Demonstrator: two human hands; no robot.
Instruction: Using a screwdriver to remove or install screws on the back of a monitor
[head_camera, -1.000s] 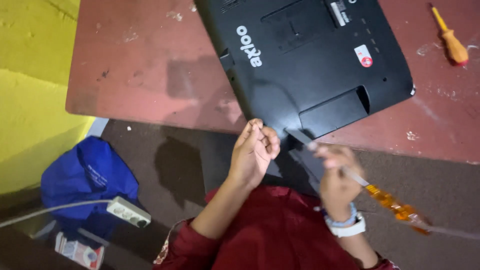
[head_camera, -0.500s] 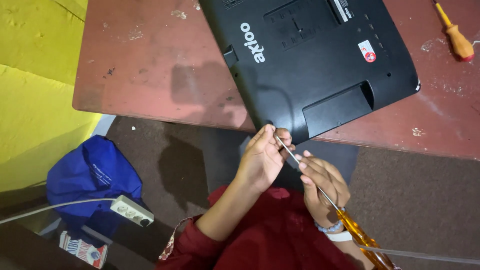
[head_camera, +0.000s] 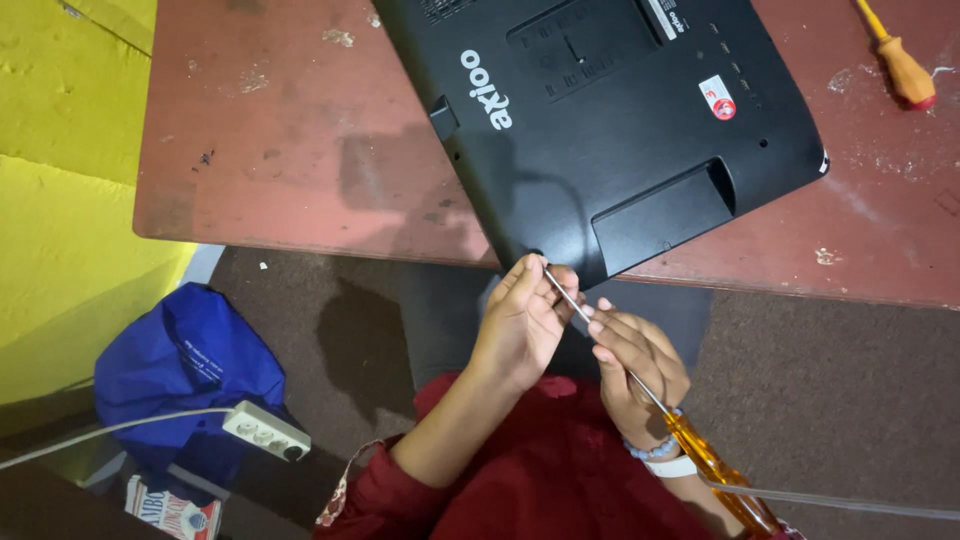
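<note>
Here, hands pinch screwdriver; red round label on monitor.

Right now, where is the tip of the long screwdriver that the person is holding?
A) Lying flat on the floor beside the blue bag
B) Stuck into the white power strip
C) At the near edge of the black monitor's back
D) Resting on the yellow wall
C: the screwdriver, held in the right hand with the left hand at its tip, meets the near edge of the black monitor on the table.
</note>
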